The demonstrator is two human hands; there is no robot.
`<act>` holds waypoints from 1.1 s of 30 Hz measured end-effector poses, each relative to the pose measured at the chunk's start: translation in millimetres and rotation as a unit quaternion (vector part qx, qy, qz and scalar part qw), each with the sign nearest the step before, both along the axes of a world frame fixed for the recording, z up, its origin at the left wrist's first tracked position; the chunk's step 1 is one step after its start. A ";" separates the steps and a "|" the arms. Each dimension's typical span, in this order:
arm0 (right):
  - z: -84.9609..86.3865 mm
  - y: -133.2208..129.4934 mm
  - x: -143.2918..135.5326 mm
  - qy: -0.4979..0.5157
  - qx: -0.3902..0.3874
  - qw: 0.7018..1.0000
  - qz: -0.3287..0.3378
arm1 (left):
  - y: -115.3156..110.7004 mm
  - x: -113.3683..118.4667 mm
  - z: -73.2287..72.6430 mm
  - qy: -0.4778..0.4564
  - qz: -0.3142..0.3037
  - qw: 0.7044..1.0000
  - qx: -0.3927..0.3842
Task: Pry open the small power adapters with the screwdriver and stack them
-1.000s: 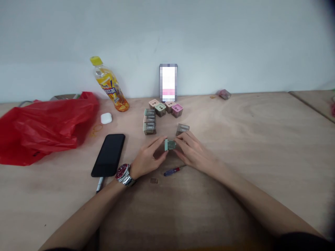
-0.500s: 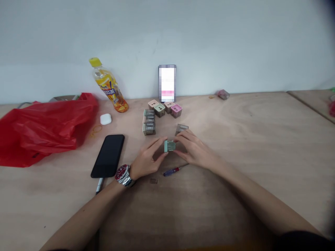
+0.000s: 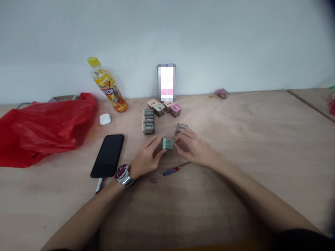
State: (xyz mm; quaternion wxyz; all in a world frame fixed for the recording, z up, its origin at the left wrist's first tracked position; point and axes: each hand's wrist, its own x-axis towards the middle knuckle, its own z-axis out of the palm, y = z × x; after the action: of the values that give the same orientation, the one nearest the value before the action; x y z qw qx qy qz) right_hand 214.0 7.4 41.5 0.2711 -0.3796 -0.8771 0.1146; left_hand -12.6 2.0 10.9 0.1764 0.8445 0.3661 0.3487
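My left hand (image 3: 146, 156), with a watch (image 3: 124, 175) on its wrist, pinches the green top of a pencil sharpener's inner part (image 3: 168, 144) between thumb and fingers. The part lies sideways, its narrower end towards my right hand (image 3: 195, 146). There my right fingertips are closed at that end; whatever small thing they may pinch is too small to tell. Just behind my right hand stands a smoky see-through shavings box (image 3: 181, 128). A screwdriver (image 3: 171, 171) with a blue and red handle lies below my hands, beside a small brownish flat piece (image 3: 153, 180).
Several two-hole sharpeners (image 3: 159, 108) stand in front of a propped phone (image 3: 166, 82), with more sharpeners (image 3: 148, 128) in a row. Leftward are a black phone (image 3: 108, 156), a white earbud case (image 3: 105, 119), a tea bottle (image 3: 110, 87) and a red bag (image 3: 49, 129). A pinkish sharpener (image 3: 223, 93) lies by the wall.
My right fingers have drawn together at the sharpener part's narrow end, where they were spread around it. The part has shifted slightly left and away from me in my left hand.
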 end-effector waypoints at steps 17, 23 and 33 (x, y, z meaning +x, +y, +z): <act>-4.3 -1.6 -1.3 -0.132 -0.090 0.985 -0.066 | 7.0 5.2 -0.6 0.025 0.100 0.994 -0.023; 1.2 -2.0 2.3 -0.161 -0.100 0.979 -0.075 | 7.6 5.9 -2.7 0.050 0.099 0.993 -0.033; 1.7 -1.1 3.6 -0.177 -0.098 0.975 -0.088 | 6.7 6.2 -3.2 0.045 0.115 0.992 -0.025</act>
State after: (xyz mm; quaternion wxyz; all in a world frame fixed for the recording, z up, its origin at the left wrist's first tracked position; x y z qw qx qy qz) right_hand 217.6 6.3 43.2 0.0823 -0.4944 -0.8588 0.1065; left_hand -6.4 8.7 7.7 0.1397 0.8067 0.4772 0.3193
